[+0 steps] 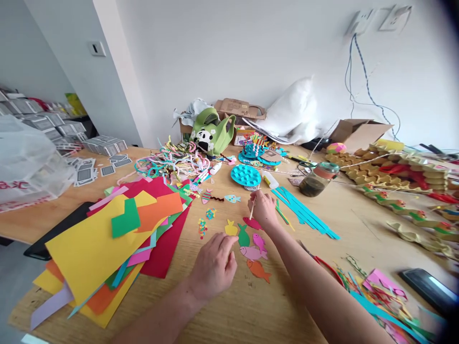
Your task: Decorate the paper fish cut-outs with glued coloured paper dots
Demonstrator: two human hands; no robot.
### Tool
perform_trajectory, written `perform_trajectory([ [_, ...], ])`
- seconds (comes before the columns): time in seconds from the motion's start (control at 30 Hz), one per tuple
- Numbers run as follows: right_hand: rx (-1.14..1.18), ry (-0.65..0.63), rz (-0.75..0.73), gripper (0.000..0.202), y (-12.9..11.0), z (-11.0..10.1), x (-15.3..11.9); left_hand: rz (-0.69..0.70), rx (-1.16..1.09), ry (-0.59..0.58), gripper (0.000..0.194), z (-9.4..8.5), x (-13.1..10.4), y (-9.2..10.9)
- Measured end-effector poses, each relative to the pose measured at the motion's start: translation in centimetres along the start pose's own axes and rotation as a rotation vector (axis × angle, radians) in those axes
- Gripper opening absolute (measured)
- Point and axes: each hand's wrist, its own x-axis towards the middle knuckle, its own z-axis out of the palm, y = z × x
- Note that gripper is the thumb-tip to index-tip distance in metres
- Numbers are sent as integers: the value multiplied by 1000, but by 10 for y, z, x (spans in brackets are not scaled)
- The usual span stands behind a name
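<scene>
Plastic bag beside loose cards.

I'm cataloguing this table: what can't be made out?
In the head view:
Red paper shape: right end, behind the right hand.
White plastic bag: contents veiled by cloudy plastic; left side cut off.
Cards: printing too small.
Dark device: right end lost in the dark edge.

White wall, wooden table, grey floor

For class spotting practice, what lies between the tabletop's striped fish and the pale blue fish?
The head view shows a dark wavy strip between the striped fish and the pale blue fish.
</scene>
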Motion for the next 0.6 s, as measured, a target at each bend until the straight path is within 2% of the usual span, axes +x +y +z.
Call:
perform_trajectory([
  [0.1,33,96,-21,11,8,-15,-19,12,28,-19,32,0,0,0],
  [0.2,126,159,-83,9,5,-39,-41,32,75,-97,24,1,-1,1],
  [0.33,322,76,-174,18,-12,-61,-74,36,146,-192,20,1,-2,5],
  [0.47,367,-51,-281,25,-22,-52,-96,1,195,-233,20,0,-2,7],
  [0.6,328,-149,-418,26,-22,-32,-88,9,224,-274,16,2,-3,10],
])
